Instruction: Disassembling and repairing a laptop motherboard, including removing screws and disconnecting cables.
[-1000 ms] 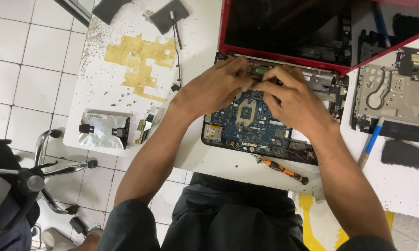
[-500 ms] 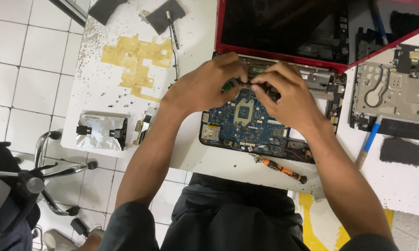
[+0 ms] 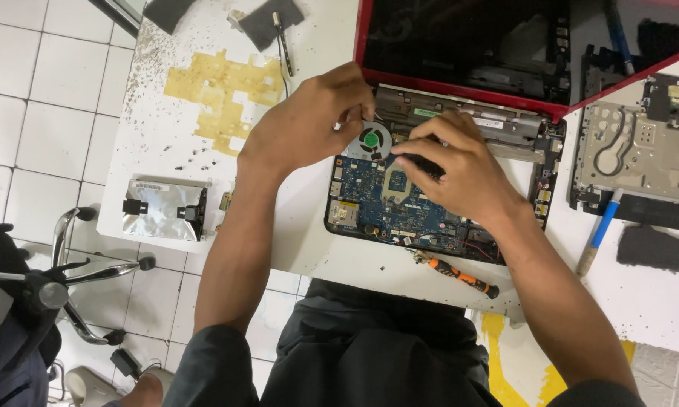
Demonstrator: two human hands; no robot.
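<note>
A: Laptop (image 3: 460, 151), which way does it lie?
B: Opened up on the white surface (image 3: 301, 249), long axis running left to right, its red-framed lid (image 3: 460, 45) tipped back away from the person, the blue board (image 3: 400, 200) bare nearest them.
A: And the left hand (image 3: 309, 124)?
B: Its grip is nearly closed, fingertips pinched at the edge of the round fan (image 3: 371, 140).
A: The right hand (image 3: 460, 169)?
B: Curled tight around a small dark tool (image 3: 422, 162), pressed down over the board. An orange screwdriver (image 3: 460, 275) lies near the laptop's front edge.
</note>
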